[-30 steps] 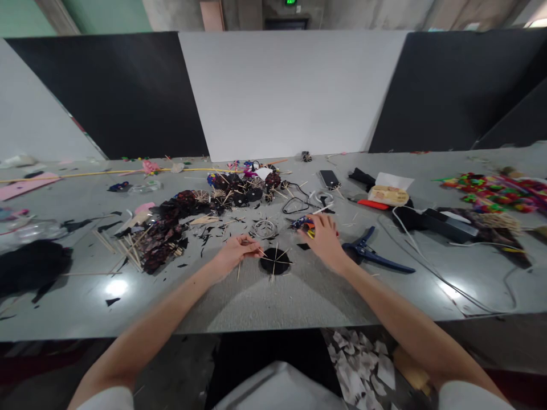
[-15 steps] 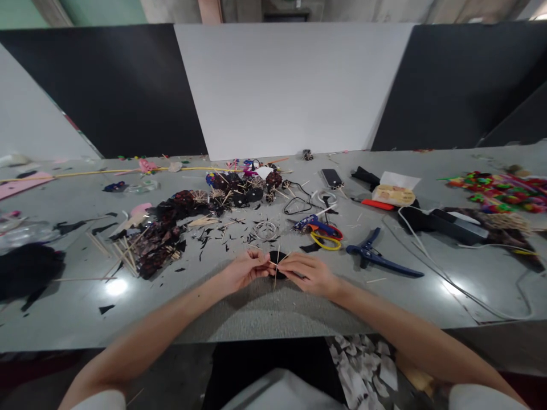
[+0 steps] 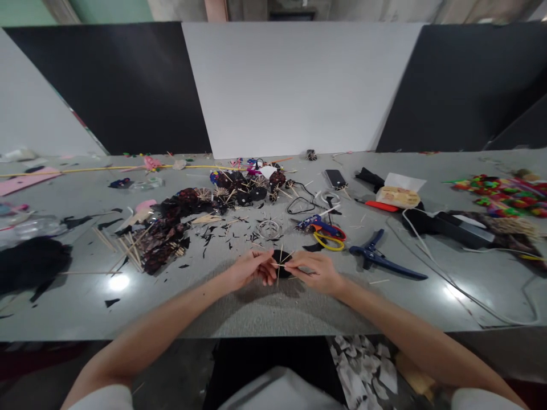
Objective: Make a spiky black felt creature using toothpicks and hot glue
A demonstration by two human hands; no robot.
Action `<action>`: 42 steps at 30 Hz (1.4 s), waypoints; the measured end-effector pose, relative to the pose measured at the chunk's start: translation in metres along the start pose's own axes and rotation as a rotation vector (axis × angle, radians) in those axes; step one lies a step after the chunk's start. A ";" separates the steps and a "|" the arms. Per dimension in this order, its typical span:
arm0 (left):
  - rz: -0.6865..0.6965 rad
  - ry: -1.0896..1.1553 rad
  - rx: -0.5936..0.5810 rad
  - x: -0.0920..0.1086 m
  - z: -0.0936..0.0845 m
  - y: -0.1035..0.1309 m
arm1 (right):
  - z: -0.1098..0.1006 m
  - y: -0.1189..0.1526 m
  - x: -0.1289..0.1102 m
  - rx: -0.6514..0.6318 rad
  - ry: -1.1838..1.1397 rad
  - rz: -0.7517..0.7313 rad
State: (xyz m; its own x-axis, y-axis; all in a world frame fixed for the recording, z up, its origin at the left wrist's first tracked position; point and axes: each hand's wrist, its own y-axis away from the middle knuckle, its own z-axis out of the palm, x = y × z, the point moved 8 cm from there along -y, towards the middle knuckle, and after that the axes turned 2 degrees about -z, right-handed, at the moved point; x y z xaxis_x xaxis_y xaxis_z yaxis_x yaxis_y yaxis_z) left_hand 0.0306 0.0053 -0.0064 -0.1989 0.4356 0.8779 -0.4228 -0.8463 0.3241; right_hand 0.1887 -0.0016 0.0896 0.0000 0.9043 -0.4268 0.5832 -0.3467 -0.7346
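A small black round piece [image 3: 281,256] lies near the table's front edge, with several thin wooden sticks fanning out across it. My left hand [image 3: 255,269] grips its left side, thumb on top and the other fingers curled below. From the right, my right hand [image 3: 314,271] pinches a thin wooden stick [image 3: 278,264] that lies across the black piece; its fingertips hide part of it. Just beyond my hands are scissors with a yellow handle [image 3: 329,241] and a blue-handled cutter [image 3: 387,262].
Dark scraps and a long dark patterned bundle [image 3: 160,242] with loose sticks [image 3: 128,250] spread to the left. A phone [image 3: 335,179], a wipes pack [image 3: 397,196], a red-orange knife [image 3: 380,205] and a white cable [image 3: 448,279] lie right. Upright boards [image 3: 303,91] stand behind.
The view has shifted slightly, so most things sit a little further right. My left fingers have curled in more below the black piece, and more of its top shows between my hands.
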 end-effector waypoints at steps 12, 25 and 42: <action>0.328 -0.189 0.468 0.044 -0.091 -0.007 | 0.016 0.024 -0.017 -0.419 0.563 -0.468; 0.339 -0.248 0.453 0.047 -0.085 -0.006 | 0.030 0.035 0.002 -0.541 0.554 -0.466; 0.321 -0.279 0.445 0.048 -0.081 -0.005 | 0.032 0.034 -0.002 -0.518 0.561 -0.532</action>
State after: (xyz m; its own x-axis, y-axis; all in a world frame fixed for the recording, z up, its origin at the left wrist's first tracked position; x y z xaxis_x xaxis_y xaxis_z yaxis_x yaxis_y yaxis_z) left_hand -0.0483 0.0551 0.0051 0.0088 0.0916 0.9958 0.0415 -0.9950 0.0912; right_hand 0.1827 -0.0232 0.0489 -0.0571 0.9474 0.3150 0.9090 0.1798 -0.3760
